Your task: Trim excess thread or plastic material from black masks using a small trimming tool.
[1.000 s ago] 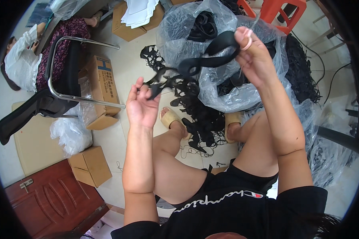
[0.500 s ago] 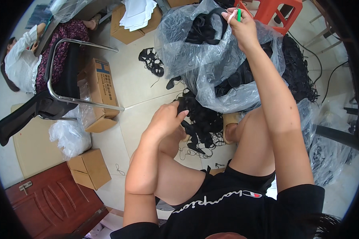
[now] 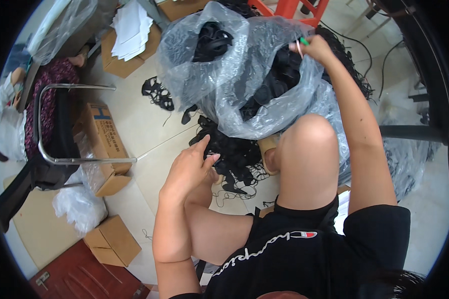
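My right hand [image 3: 316, 49] is closed round small scissors [image 3: 304, 41] with green and pink on the handles, over the edge of a big clear plastic bag [image 3: 229, 74]. Black moulded fabric pieces [image 3: 277, 82] fill the open mouth of this bag. My left hand [image 3: 188, 167] hovers with its index finger and thumb apart, and nothing shows in it. It is nearest to a heap of black pieces with loose cords [image 3: 237, 157] on the floor between my feet. Whether its fingertips touch the heap I cannot tell.
An orange stool [image 3: 284, 10] stands behind the bag. On the left are a metal-framed chair [image 3: 40, 124], a seated person [image 3: 15, 109], a long carton [image 3: 105, 139], a small carton [image 3: 113, 241] and a box with white sheets [image 3: 131, 30]. Cables [image 3: 384, 70] trail on the right.
My right hand has come down from beyond the bag to its right edge, still holding the scissors. My left hand's fingers are more stretched out. The whole view has shifted.
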A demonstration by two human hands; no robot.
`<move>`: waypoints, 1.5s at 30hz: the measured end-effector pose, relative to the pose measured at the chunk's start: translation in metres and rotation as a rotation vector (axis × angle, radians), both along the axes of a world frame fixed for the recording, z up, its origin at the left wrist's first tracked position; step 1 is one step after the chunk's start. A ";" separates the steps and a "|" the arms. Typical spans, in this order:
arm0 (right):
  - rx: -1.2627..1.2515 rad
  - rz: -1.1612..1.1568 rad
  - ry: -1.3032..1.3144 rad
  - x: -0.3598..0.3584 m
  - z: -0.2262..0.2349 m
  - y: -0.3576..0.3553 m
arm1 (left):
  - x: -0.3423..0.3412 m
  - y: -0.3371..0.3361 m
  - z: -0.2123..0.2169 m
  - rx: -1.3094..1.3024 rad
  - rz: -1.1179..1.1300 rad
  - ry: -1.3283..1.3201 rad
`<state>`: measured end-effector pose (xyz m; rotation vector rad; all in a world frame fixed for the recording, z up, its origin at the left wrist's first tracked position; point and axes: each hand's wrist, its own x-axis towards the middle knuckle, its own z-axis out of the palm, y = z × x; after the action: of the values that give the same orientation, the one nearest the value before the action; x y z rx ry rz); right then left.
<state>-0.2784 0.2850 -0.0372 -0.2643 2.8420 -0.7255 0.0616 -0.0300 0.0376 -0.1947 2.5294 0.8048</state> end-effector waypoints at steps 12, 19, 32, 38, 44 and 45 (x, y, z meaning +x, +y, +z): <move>0.035 -0.024 -0.126 0.122 -0.143 0.009 | -0.014 0.025 -0.005 -0.015 -0.087 -0.094; -0.114 -0.178 -0.049 0.105 -0.111 0.001 | -0.032 0.039 -0.024 0.094 -0.181 0.231; 0.240 0.068 -0.159 0.020 -0.114 0.015 | -0.047 0.049 -0.020 0.037 -0.230 0.223; -0.126 -0.077 0.002 0.032 -0.067 0.057 | -0.033 0.037 -0.008 0.047 -0.199 0.271; -0.626 -0.244 -0.016 0.039 -0.035 0.040 | -0.023 0.034 -0.007 0.114 -0.200 0.359; -0.724 -0.307 -0.048 0.039 -0.030 0.035 | -0.023 0.035 -0.006 0.113 -0.201 0.365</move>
<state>-0.2390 0.3204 -0.0669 0.0988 2.4787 -1.7777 0.0381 0.0046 0.0319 0.2634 2.7675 0.9704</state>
